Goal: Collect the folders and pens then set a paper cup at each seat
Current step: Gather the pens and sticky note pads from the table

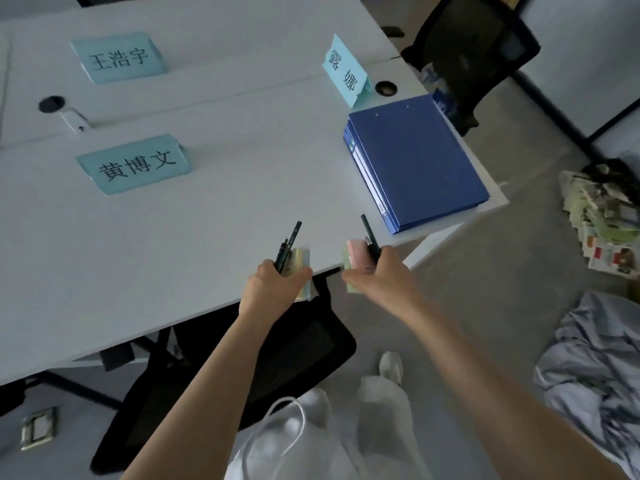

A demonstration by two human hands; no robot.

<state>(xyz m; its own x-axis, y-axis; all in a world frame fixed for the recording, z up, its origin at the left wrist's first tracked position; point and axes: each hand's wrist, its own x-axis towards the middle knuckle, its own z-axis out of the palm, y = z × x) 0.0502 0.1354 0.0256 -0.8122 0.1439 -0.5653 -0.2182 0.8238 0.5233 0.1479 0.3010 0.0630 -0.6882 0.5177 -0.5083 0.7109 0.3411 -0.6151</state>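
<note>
A stack of blue folders (414,161) lies at the right corner of the white table (173,237). My left hand (273,289) grips a bundle of dark pens (289,244) together with a pale sticky-note pad (300,263), over the table's front edge. Just to the right, my right hand (379,275) grips one dark pen (369,233) and a pink and green pad (355,254). Both hands are in front of the folders, apart from them. No paper cup is in view.
Three light blue name cards stand on the table: one at centre left (133,164), one at the back left (119,57), one at the back right (346,72). A black chair (298,344) is tucked under the front edge, another (474,46) beyond the right end. Piled papers (599,216) and grey cloth (595,368) lie on the floor.
</note>
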